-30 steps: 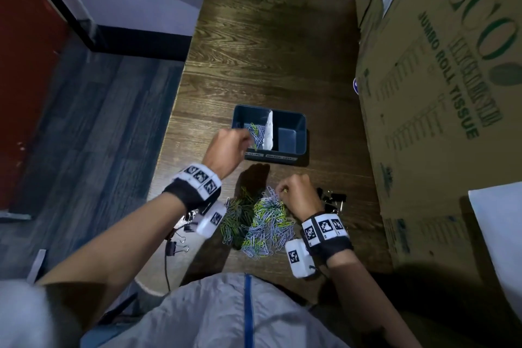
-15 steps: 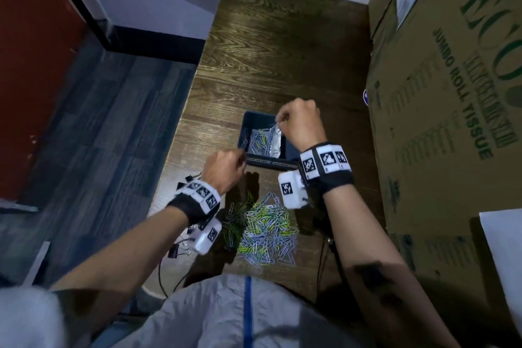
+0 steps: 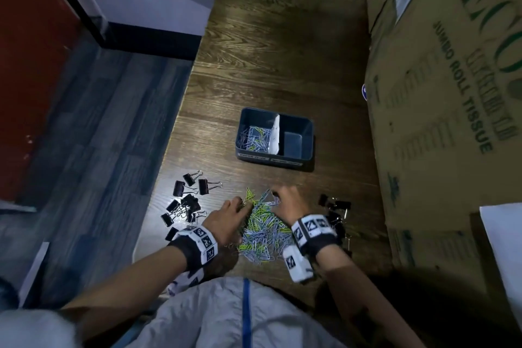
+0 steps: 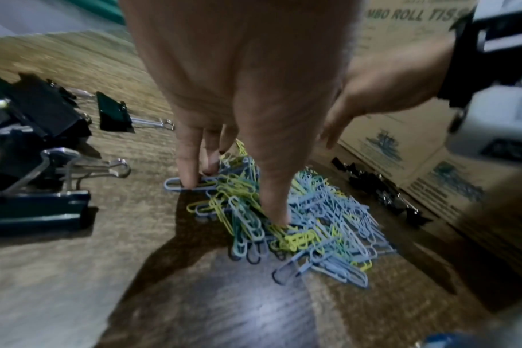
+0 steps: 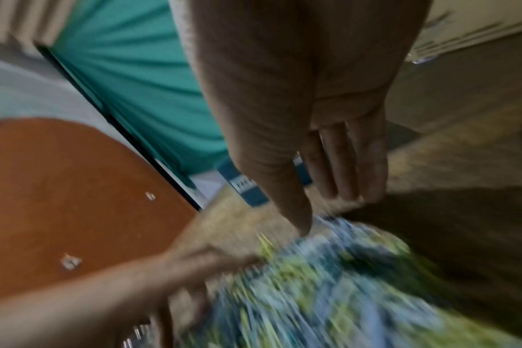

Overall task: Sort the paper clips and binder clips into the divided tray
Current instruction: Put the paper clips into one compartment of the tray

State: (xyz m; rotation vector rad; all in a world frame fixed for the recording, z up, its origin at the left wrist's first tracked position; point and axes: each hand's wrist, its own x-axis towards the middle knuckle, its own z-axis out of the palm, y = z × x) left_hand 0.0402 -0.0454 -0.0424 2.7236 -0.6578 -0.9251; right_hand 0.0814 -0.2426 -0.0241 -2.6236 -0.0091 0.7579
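Both hands are down on the heap of blue and yellow-green paper clips (image 3: 262,230) near the front edge of the dark wooden table (image 3: 282,65). The left hand (image 3: 228,220) has its fingers straight, and the fingertips (image 4: 188,179) press on clips at the left side of the heap. The right hand (image 3: 288,203) reaches into the far right side; that wrist view is blurred, so nobody can tell if it pinches a clip. The dark blue divided plastic tray (image 3: 308,133) sits farther back on the table, apart from the heap. Its left part holds paper clips. Black binder clips (image 3: 186,200) lie left of the heap, and more black binder clips (image 3: 336,206) lie to its right, beside a big brown cardboard box (image 3: 440,121).
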